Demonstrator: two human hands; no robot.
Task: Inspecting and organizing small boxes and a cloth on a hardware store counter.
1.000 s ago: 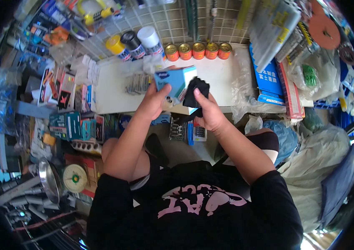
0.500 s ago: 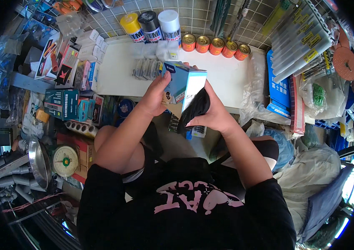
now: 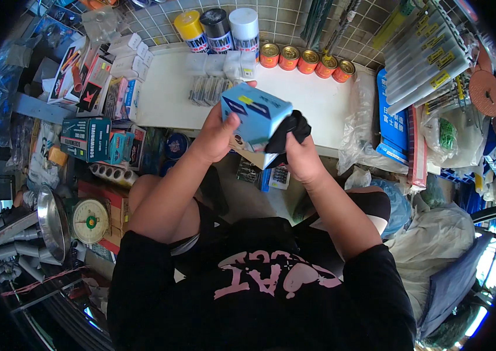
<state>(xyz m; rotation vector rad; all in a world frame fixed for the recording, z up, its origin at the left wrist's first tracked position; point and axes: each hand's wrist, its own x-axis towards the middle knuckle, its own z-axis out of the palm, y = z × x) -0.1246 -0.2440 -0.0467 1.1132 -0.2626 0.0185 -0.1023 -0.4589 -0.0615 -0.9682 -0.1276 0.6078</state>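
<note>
My left hand [image 3: 220,136] grips the left side of a light blue cardboard box [image 3: 262,108], thumb on its near face and fingertips showing over the far edge. The box is tilted in the air above the front of the white shelf. A brown flap hangs open at its lower end. My right hand [image 3: 301,157] is closed on a black cloth [image 3: 296,126], bunched against the box's right side. Just behind the box, small clear packs [image 3: 208,90] lie in a row on the shelf.
Yellow, black and white spray cans [image 3: 217,32] and several small red tins [image 3: 307,61] line the back of the white shelf [image 3: 166,99]. Boxes [image 3: 87,139] crowd the left, above a dial scale [image 3: 91,221]. A blue box [image 3: 389,117] and plastic-wrapped goods stand at the right.
The box has turned, so its printed top face now shows. My right hand has shifted right and slightly up, gathering the cloth into a tighter bunch.
</note>
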